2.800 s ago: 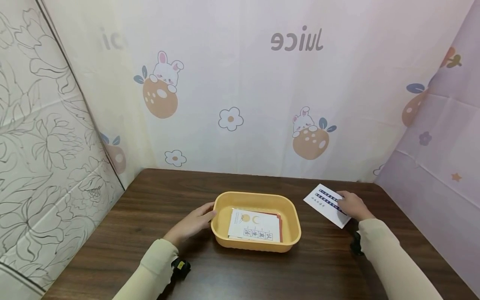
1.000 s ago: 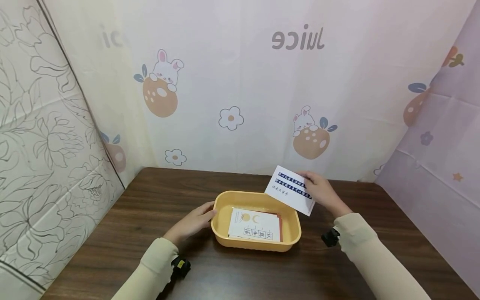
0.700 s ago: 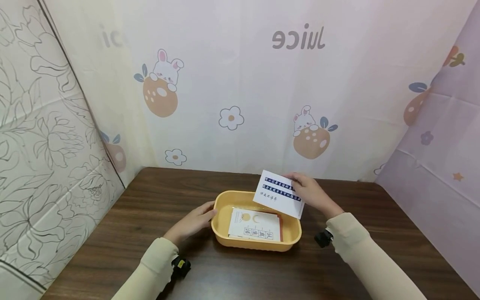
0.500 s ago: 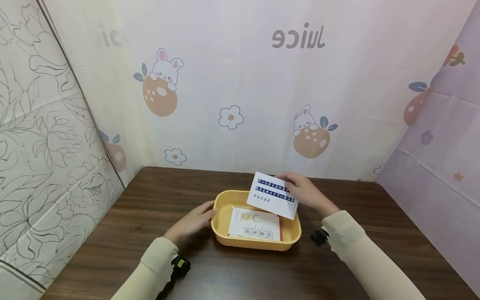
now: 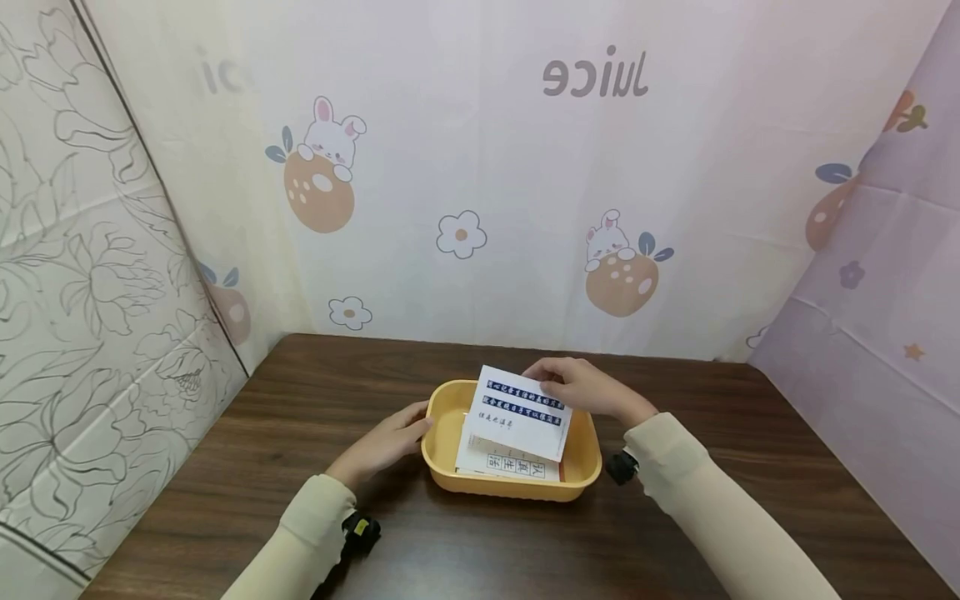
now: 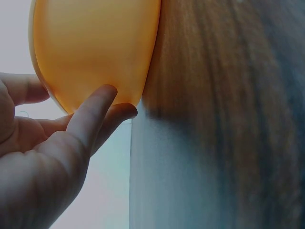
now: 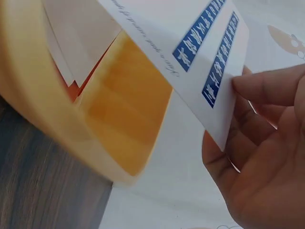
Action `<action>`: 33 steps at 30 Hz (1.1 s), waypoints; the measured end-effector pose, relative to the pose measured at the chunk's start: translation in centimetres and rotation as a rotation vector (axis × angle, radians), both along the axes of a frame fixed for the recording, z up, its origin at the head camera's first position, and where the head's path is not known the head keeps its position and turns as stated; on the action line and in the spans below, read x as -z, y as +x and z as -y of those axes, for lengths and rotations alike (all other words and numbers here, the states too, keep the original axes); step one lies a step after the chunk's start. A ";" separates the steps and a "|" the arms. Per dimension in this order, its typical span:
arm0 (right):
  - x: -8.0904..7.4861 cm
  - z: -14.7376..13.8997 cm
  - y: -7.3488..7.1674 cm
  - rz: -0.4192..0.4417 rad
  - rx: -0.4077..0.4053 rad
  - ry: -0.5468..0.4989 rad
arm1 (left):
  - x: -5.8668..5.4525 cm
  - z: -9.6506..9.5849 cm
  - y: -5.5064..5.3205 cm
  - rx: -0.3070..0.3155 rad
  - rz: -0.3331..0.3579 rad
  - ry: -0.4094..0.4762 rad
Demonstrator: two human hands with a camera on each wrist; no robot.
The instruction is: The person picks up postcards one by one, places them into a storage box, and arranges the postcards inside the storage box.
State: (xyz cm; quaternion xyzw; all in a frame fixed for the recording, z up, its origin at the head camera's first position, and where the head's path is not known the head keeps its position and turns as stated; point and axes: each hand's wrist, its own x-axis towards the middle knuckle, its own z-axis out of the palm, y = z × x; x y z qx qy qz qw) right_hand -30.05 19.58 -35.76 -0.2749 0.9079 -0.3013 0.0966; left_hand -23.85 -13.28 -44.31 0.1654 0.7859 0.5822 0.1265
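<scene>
A yellow plastic storage box (image 5: 442, 398) stands mid-table. My left hand (image 5: 386, 442) holds its left end, thumb at the rim and other fingers against the outer wall; in the left wrist view those fingertips (image 6: 109, 90) lie along the translucent wall. With thumb and fingers my right hand (image 5: 588, 387) pinches a white card (image 5: 517, 433) by its edge. The card bears two dark-blue bands of characters and is tilted over the box. Beneath it, a stack of cards (image 5: 472, 460) lies in the box, partly covered, with red edges showing at the right in the right wrist view.
The dark wooden table (image 5: 480, 550) reaches back to a patterned curtain (image 5: 480, 167) with rabbits and flowers. Side curtains border it at left and right. A small black camera (image 5: 362, 530) sits at the left wrist, another black camera (image 5: 621, 468) at the right.
My right hand has brought the white card leftward from the table's right side, over the box's right rim, and lowered it above the stack. The left hand and the box have stayed put.
</scene>
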 end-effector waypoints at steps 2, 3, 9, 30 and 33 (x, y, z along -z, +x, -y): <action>-0.1 0.3 0.0 0.003 -0.029 0.030 | 0.0 0.0 0.0 -0.002 0.000 0.002; -0.1 0.5 -0.1 0.002 -0.047 0.044 | 0.0 0.0 0.0 -0.003 0.000 0.003; -0.3 1.5 -0.3 0.019 -0.127 0.127 | 0.0 0.0 -0.1 -0.002 0.001 0.011; 1.2 3.1 -1.0 0.065 -0.071 0.240 | -0.1 0.0 0.0 -0.006 0.005 0.000; 1.1 3.5 -0.7 0.066 -0.065 0.279 | -0.1 0.0 0.0 -0.006 0.005 0.000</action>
